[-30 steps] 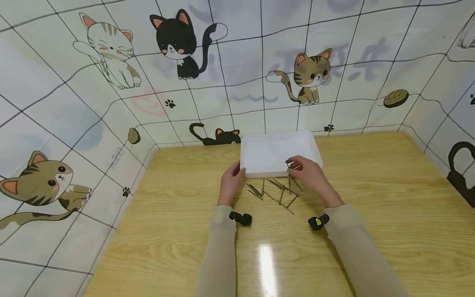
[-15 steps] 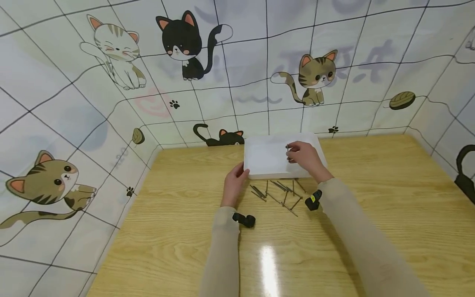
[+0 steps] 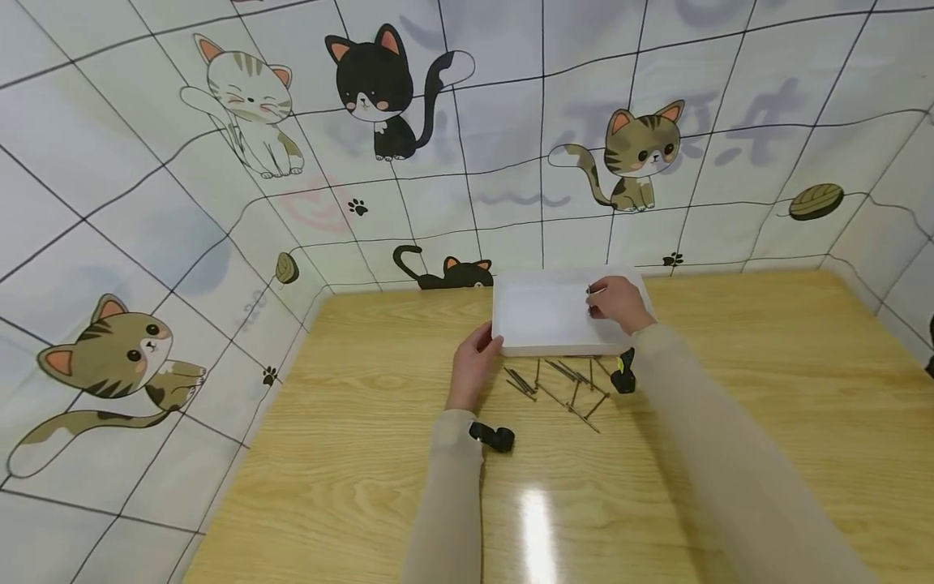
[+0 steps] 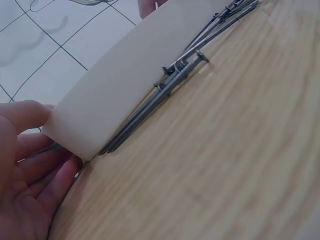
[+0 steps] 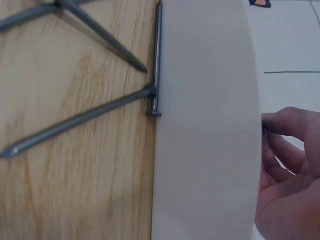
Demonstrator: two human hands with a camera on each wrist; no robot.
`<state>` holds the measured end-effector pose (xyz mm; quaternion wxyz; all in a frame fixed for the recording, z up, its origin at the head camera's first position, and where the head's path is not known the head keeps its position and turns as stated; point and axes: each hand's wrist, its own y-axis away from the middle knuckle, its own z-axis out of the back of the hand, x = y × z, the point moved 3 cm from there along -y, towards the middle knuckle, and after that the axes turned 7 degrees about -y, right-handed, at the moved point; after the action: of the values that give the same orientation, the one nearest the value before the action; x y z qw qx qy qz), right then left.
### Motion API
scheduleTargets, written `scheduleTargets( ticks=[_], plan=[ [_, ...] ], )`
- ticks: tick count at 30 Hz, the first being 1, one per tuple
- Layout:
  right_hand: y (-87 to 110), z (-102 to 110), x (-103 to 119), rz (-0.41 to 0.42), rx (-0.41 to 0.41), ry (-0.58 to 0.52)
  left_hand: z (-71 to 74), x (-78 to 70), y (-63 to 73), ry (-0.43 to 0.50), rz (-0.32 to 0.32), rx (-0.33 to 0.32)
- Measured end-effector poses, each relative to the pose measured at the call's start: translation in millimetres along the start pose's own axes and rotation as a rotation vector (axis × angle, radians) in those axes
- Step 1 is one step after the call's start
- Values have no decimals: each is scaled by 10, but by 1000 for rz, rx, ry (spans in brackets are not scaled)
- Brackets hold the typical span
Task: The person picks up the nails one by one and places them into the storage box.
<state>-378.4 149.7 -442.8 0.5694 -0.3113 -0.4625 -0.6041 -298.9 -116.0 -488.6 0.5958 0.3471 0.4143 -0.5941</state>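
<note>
A shallow white tray [image 3: 554, 351] lies against the back wall. My left hand [image 3: 473, 371] holds its near left corner, the thumb at the rim and the fingers around the side, as the left wrist view shows. Over the tray's right part, my right hand [image 3: 620, 302] pinches a dark nail [image 3: 589, 289] between thumb and fingers. In the right wrist view the tray wall [image 5: 207, 120] hides most of what that hand [image 5: 292, 175] holds. Several loose nails [image 3: 521, 384] lie on the wood just in front of the tray, some crossing one another [image 5: 80, 120].
The wooden tabletop [image 3: 365, 454] spreads in front and to both sides. Tiled walls [image 3: 511, 122] with cartoon cats stand behind and at the sides. Some nails [image 4: 150, 112] lie close along the tray's front wall.
My right hand has lifted from the tray's front edge and moved in over the tray with the nail. The left hand keeps its hold on the corner. The head view has shifted slightly.
</note>
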Motion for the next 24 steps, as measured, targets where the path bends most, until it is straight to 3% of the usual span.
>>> scheduleTargets(
  ticks=[4,9,16,24],
  plan=[
    [-17,39,-36,-5,-44,33,-4,-7,-4,-7,-5,-1],
    [-44,40,-66,12,-104,202,16,9,-9,-14,-5,-7],
    [-62,35,-100,13,-98,342,0,24,-14,-20,-11,-14],
    [-122,11,-129,-4,-128,403,3,33,-15,-25,-9,-14]
  ],
)
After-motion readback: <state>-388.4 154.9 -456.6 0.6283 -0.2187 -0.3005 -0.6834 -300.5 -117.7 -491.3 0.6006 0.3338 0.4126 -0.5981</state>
